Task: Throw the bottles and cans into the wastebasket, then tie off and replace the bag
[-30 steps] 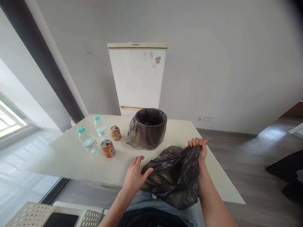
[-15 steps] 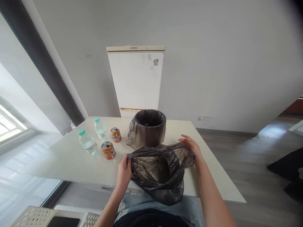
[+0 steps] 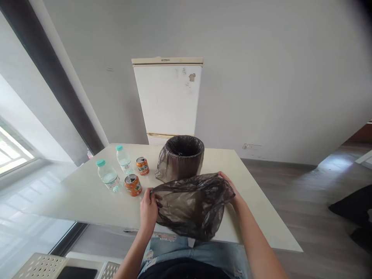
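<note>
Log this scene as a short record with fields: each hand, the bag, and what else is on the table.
left hand: grips the black bin bag at its left edge
right hand: grips the bag's right edge
bag: loose, held between both hands over the white table's near edge
bin: upright, bag-lined, behind the held bag
left of bin: two water bottles, two orange drink cans

Low in the middle of the frame, a bag (image 3: 192, 205) lies at the near edge of the table (image 3: 87, 193), with the left hand (image 3: 148, 211) at its left end and the right hand (image 3: 234, 192) at its right (both touching it). Just behind it stands a lined bin (image 3: 180, 158). Left of that are the far can (image 3: 142, 165) and near can (image 3: 133, 184), then the far bottle (image 3: 123, 159) and near bottle (image 3: 108, 176), and a fridge (image 3: 167, 100) stands behind the table.
</note>
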Demonstrator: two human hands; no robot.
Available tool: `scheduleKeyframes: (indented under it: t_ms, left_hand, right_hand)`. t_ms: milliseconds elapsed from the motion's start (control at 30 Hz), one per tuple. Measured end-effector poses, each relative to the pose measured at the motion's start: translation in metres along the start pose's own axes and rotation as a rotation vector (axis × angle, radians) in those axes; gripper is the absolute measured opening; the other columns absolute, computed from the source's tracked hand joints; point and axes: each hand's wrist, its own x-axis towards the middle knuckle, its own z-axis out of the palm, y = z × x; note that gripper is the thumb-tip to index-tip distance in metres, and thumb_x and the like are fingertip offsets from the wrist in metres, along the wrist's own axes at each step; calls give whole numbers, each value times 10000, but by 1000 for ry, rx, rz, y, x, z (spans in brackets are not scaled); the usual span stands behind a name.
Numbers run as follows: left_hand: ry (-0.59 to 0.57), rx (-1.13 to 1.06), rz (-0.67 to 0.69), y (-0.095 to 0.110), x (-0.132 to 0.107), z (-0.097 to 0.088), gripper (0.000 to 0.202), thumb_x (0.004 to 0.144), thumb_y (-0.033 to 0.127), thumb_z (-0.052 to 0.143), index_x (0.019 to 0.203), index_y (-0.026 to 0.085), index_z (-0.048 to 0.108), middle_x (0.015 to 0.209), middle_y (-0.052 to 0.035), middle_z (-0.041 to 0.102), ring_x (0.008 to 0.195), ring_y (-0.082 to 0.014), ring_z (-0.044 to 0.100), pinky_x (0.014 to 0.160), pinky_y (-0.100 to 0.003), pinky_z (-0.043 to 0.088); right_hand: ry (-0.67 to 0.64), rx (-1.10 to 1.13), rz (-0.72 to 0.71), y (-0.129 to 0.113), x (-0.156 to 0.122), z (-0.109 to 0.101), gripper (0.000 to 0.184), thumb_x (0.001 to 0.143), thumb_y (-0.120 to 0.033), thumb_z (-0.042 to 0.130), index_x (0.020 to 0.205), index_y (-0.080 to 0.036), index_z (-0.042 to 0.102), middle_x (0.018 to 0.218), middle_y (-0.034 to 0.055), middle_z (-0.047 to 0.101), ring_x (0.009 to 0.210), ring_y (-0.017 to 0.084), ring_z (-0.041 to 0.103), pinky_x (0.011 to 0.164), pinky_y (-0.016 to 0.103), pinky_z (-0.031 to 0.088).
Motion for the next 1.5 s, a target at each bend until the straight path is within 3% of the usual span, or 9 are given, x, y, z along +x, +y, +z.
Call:
scheduleKeyframes:
  t_ms: [133, 300, 400, 633, 767, 1000, 1233, 1333, 1500]
  left_hand:
    - [15, 6, -45, -8, 4, -9, 179, 969, 288, 440, 1027, 240, 603, 781, -29, 701, 683, -212, 651, 647, -290, 449]
    - [34, 2, -39, -1, 9, -15, 186, 934, 236, 430, 1046, 224, 578, 931, -62, 727, 776, -220, 688, 754, -343, 517]
    - [32, 12, 98, 29, -6, -11, 191, 955, 271, 451, 1042, 217, 612, 1091, -104, 718, 982, -262, 682, 919, -411, 515]
    - [-650, -222, 205, 118, -89, 30, 588, 869, 480, 748, 1373, 211, 607, 1283, -130, 714, 1181, -314, 664, 1013, -427, 529]
    - [-462, -333, 103, 124, -84, 47, 286, 978, 405, 564, 1042, 164, 705, 991, -121, 759, 942, -282, 698, 870, -378, 543]
    - [-95, -327, 11, 66, -14, 13, 283, 977, 452, 539, 936, 192, 643, 867, -44, 699, 813, -202, 612, 775, -281, 472]
    - [-89, -279, -181, 21, 7, 7, 334, 755, 277, 565, 1075, 205, 626, 836, -24, 667, 746, -195, 598, 670, -272, 454]
    - [-3, -335, -72, 40, -3, 4, 459, 704, 183, 532, 1155, 226, 602, 1052, -53, 664, 944, -212, 630, 757, -288, 504]
    - [38, -197, 495, 103, -48, -7, 419, 838, 133, 522, 1240, 229, 587, 1232, -101, 617, 1192, -285, 587, 1033, -465, 498]
  right_hand:
    - [36, -77, 6, -12, -1, -12, 387, 779, -570, 770, 854, -265, 545, 701, -21, 625, 617, 180, 521, 561, 296, 415]
    - [534, -620, -212, -39, -5, -35, 393, 884, -639, 532, 874, -247, 546, 807, 57, 664, 778, 247, 598, 728, 349, 432]
    - [429, -730, -220, -62, -13, -38, 343, 905, -575, 535, 841, -240, 558, 796, 46, 670, 765, 231, 602, 747, 336, 426]
    - [124, -654, -311, -104, -68, 45, 268, 1000, -481, 553, 902, -235, 591, 817, 8, 671, 760, 190, 620, 739, 283, 458]
    - [23, -614, -334, -119, -81, 57, 282, 1038, -484, 508, 958, -232, 606, 837, 17, 689, 743, 185, 638, 700, 262, 478]
    - [503, -875, -446, -112, -53, -20, 321, 1014, -510, 497, 1033, -218, 629, 871, 77, 736, 687, 204, 643, 655, 281, 434]
    - [270, -922, -55, -65, -34, -60, 238, 929, -497, 552, 956, -266, 602, 788, 38, 750, 678, 229, 662, 685, 303, 436]
    - [336, -951, 4, -42, -31, -67, 227, 901, -485, 545, 982, -275, 571, 790, 41, 734, 716, 254, 669, 692, 311, 430]
    - [349, -987, 50, -23, -37, -73, 200, 899, -426, 517, 1025, -272, 540, 868, 49, 703, 740, 242, 638, 706, 304, 405]
